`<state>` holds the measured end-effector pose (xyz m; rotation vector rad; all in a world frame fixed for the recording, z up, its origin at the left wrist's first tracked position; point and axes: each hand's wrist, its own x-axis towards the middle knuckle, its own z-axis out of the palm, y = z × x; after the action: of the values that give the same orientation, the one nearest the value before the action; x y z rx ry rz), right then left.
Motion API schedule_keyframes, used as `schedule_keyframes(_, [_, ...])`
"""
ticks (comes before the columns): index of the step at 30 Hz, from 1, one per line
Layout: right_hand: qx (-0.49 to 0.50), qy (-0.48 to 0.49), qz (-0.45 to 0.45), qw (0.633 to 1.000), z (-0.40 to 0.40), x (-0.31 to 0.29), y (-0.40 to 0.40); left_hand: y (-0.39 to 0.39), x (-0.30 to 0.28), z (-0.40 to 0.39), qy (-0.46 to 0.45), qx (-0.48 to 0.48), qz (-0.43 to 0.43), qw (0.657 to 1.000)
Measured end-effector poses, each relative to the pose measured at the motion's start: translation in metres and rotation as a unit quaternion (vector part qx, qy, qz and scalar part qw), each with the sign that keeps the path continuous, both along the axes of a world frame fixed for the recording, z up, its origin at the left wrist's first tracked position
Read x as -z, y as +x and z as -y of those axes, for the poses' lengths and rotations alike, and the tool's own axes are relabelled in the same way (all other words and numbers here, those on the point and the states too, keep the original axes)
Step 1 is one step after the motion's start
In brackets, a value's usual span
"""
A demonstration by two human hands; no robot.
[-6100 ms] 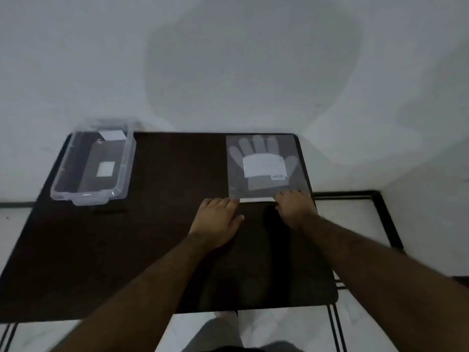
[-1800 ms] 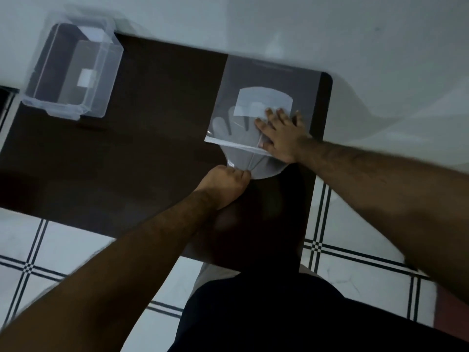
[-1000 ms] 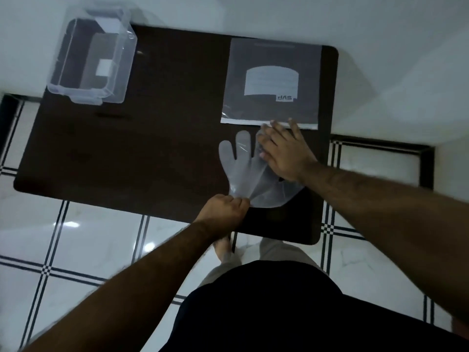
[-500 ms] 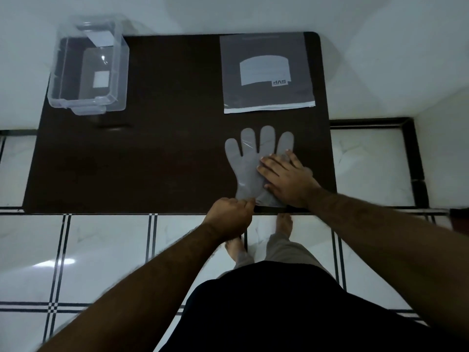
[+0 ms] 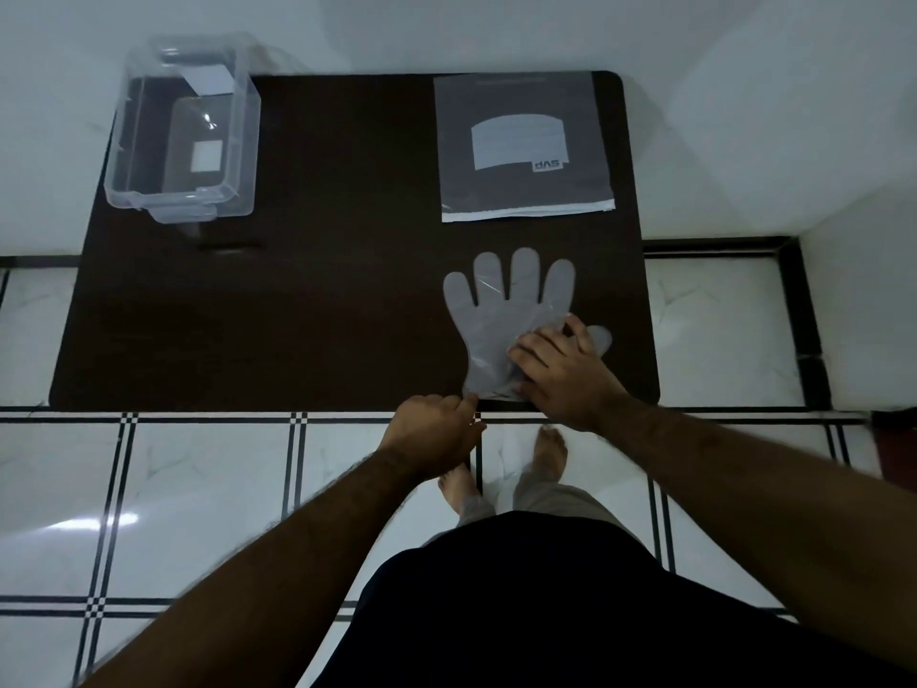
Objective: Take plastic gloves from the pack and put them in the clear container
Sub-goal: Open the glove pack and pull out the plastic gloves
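Head view: a dark worktop (image 5: pixel 322 300) stands against a pale wall, seen from above by a person standing at its near edge. The glove (image 5: pixel 501 315), a thin translucent one, lies flat on the worktop near that edge, its fingers spread and pointing away from the person, its cuff at the worktop's lip. It is fully out of the pack (image 5: pixel 523 146), which lies flat beyond the glove's fingertips, apart from them, its white open edge facing the glove. The pack carries a pale arched label with small dark lettering.

The left hand (image 5: pixel 434 432) sits at the near edge beside the glove's cuff corner, its grip closed with thumb and fingertips pinched together right at the cuff; whether plastic is actually caught between them cannot be told. The right hand (image 5: pixel 563 369) lies on the glove's palm and thumb side, fingers bent and pressing down on the plastic, grip not closed around anything; the glove's thumb shows past the knuckles.

The container (image 5: pixel 186 136), clear and lidless, stands well apart from the glove, at the far corner of the worktop on the left-hand side. A white label shows through its base.

Below the worktop's edge are white floor tiles (image 5: pixel 198 489) with dark grout lines and the person's bare feet (image 5: pixel 546 451).
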<state>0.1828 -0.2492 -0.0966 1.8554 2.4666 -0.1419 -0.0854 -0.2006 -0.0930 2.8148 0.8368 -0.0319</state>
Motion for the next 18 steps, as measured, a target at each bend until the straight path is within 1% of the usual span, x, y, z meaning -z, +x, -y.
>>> schedule_keyframes(1, [-0.003, 0.012, -0.009, 1.000, 0.001, 0.000, -0.005, -0.001, 0.000, 0.001, -0.009, -0.010, 0.005, 1.000])
schedule_keyframes(4, [-0.012, 0.041, -0.062, 0.997, 0.003, -0.001, -0.026, -0.005, -0.003, 0.002, -0.020, -0.055, 0.067, 0.996])
schedule_keyframes(6, [-0.005, 0.026, -0.079, 0.997, 0.001, -0.002, -0.044, -0.008, -0.007, 0.002, -0.042, -0.121, 0.090, 0.988])
schedule_keyframes(9, [0.002, -0.021, -0.079, 0.997, -0.004, -0.003, -0.067, -0.014, -0.010, 0.001, -0.100, -0.197, 0.085, 0.972])
schedule_keyframes(12, [0.000, -0.030, -0.066, 0.997, -0.007, -0.001, -0.077, -0.021, -0.014, -0.001, -0.121, -0.227, 0.089, 0.962])
schedule_keyframes(18, [-0.023, 0.042, -0.089, 0.995, -0.002, 0.005, -0.077, -0.028, -0.017, -0.005, -0.149, -0.251, 0.098, 0.952])
